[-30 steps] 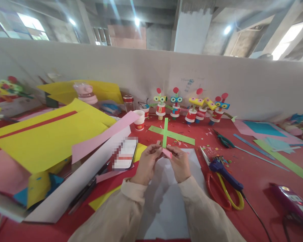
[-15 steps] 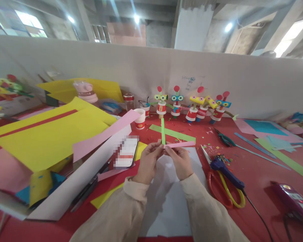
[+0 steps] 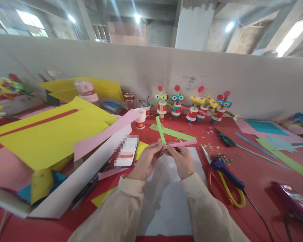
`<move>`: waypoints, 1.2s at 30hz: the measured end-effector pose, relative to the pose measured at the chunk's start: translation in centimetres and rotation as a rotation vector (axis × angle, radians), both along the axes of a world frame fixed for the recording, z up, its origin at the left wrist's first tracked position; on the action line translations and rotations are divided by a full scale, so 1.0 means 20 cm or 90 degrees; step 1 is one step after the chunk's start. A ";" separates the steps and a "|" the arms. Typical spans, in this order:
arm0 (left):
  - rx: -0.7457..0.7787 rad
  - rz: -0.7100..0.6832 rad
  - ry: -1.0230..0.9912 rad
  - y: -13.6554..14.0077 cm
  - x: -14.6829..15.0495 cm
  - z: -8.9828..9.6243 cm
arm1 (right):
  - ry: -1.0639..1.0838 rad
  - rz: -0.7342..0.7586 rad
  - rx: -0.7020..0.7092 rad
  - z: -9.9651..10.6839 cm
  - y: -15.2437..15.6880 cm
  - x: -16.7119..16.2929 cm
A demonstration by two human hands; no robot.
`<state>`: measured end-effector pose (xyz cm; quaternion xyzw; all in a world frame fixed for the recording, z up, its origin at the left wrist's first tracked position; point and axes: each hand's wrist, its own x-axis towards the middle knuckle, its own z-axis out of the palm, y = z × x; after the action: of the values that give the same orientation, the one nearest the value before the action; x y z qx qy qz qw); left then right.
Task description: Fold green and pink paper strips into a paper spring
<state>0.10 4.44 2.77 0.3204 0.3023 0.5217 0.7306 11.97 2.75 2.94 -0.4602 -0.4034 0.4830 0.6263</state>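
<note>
Both hands are closed in a pinch at the meeting ends of two narrow paper strips, held above a white sheet. A light green paper strip points up and leans left from the fingers of my left hand. Off to the right runs a pink paper strip, pinched by my right hand. My fingertips hide the spot where the strips cross, so I cannot tell whether they are stuck together. Just beyond them, a wider green strip lies on the red table.
Scissors, a blue glue gun and pliers lie to the right. On the left are a phone and large yellow sheets. Several paper-cup figures and white cups stand at the back.
The green strip has swung from upright to leaning left, and the free end of the pink strip has risen slightly. Both hands keep their pinch in nearly the same place.
</note>
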 end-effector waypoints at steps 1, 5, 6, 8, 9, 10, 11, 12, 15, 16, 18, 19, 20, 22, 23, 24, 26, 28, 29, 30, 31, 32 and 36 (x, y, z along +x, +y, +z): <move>-0.002 -0.012 0.000 0.00 -0.01 0.00 | -0.003 0.000 0.003 0.00 0.00 0.00; 0.000 -0.038 0.037 0.01 -0.02 0.00 | -0.014 0.003 0.006 0.01 0.00 0.01; 0.005 -0.041 0.046 0.01 -0.02 -0.01 | -0.021 0.002 0.006 0.01 0.00 0.01; 0.014 -0.046 0.054 0.01 -0.02 -0.01 | -0.035 0.002 0.007 0.02 0.00 0.01; 0.016 -0.047 0.056 0.01 -0.02 -0.01 | -0.042 0.003 0.006 0.02 0.00 0.01; 0.017 -0.048 0.060 0.01 -0.02 -0.01 | -0.048 0.004 0.006 0.02 0.00 0.01; 0.017 -0.049 0.069 0.01 -0.03 -0.01 | -0.053 0.006 0.007 0.02 0.00 0.01; 0.018 -0.051 0.080 0.01 -0.03 -0.01 | -0.058 0.008 0.009 0.02 0.00 0.01; 0.011 -0.051 0.108 0.01 -0.03 0.01 | -0.085 0.015 0.022 0.00 0.00 0.01; 0.006 -0.050 0.107 0.01 -0.04 0.01 | -0.099 0.017 0.028 0.00 0.01 0.01; -0.012 -0.048 0.093 0.01 -0.03 0.02 | -0.139 0.006 0.048 -0.02 0.01 0.02; -0.023 -0.046 0.080 0.01 -0.03 0.03 | -0.164 -0.006 0.062 -0.02 0.01 0.02; -0.038 -0.042 0.065 0.01 -0.03 0.03 | -0.193 -0.020 0.080 -0.03 0.01 0.02; -0.076 -0.034 0.029 0.01 -0.03 0.04 | -0.248 -0.042 0.122 -0.03 0.01 0.01; -0.096 -0.029 0.011 0.01 -0.03 0.04 | -0.273 -0.047 0.145 -0.04 0.01 0.00; -0.114 -0.026 -0.006 0.01 -0.02 0.04 | -0.296 -0.048 0.169 -0.04 0.01 0.00; -0.147 -0.027 -0.030 0.01 -0.02 0.04 | -0.339 -0.055 0.213 -0.04 0.00 0.00; -0.168 -0.031 -0.040 0.01 -0.02 0.04 | -0.374 -0.070 0.245 -0.05 0.00 0.00; -0.171 -0.032 -0.041 0.01 -0.02 0.04 | -0.387 -0.076 0.256 -0.05 0.00 0.00; -0.170 -0.034 -0.041 0.01 -0.02 0.04 | -0.397 -0.080 0.265 -0.06 0.00 0.01; -0.165 -0.035 -0.040 0.01 -0.02 0.04 | -0.404 -0.082 0.272 -0.06 0.00 0.01; -0.158 -0.036 -0.039 0.01 -0.03 0.04 | -0.407 -0.081 0.277 -0.06 0.00 0.01; -0.129 -0.048 -0.036 0.00 -0.03 0.04 | -0.389 -0.081 0.278 -0.05 0.00 0.02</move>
<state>-0.46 4.46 3.57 0.2412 0.3205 0.4698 0.7864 12.29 2.75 1.94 -0.4627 -0.6354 0.1865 0.5894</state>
